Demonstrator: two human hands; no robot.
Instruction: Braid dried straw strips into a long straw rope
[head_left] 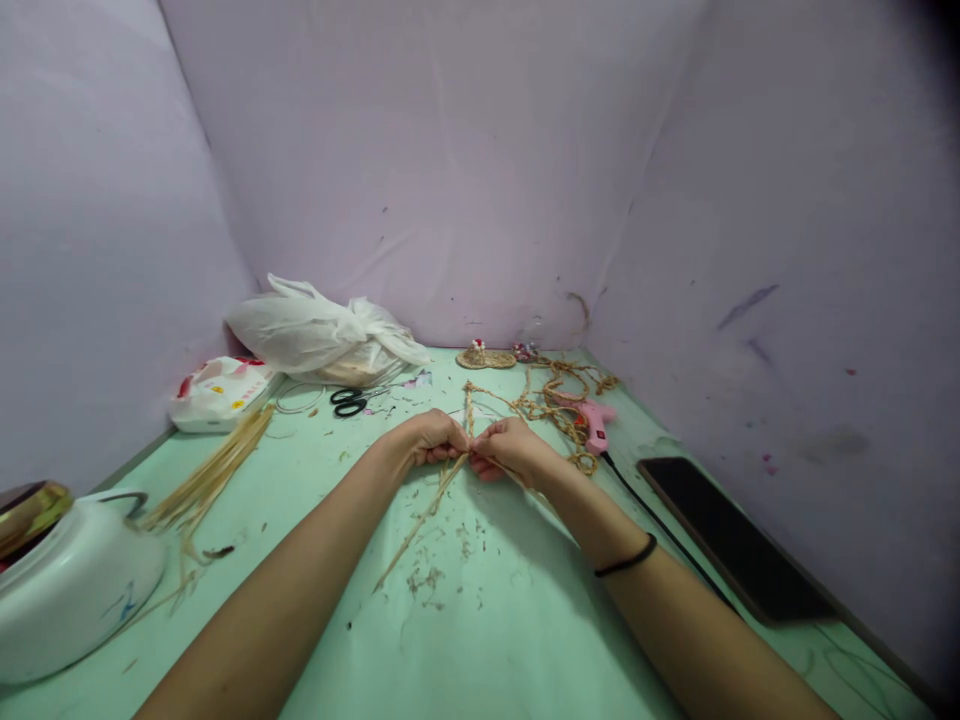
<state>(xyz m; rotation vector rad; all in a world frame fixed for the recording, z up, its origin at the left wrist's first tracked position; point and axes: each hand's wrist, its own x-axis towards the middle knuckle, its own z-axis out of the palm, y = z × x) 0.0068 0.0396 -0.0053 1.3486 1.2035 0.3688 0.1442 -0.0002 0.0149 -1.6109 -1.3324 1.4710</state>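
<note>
My left hand (439, 438) and my right hand (506, 448) meet at the middle of the green table, fingers pinched on a tan straw braid (470, 405). The braid runs up from my fingertips, then bends off to the right. Loose strands (420, 525) hang from my hands toward the lower left, and another strand passes under my right wrist. A long twisted braid (559, 385) lies in loops behind my right hand, partly over a pink glue gun (596, 425). My fingertips hide the exact crossing of the strands.
Black-handled scissors (350, 402), a white plastic bag (322, 330), a tissue pack (221, 392) and straw strands (217, 465) lie to the left. A white pot (82, 580) stands near left. A woven piece (487, 358) is at the back, a dark phone (731, 535) at right.
</note>
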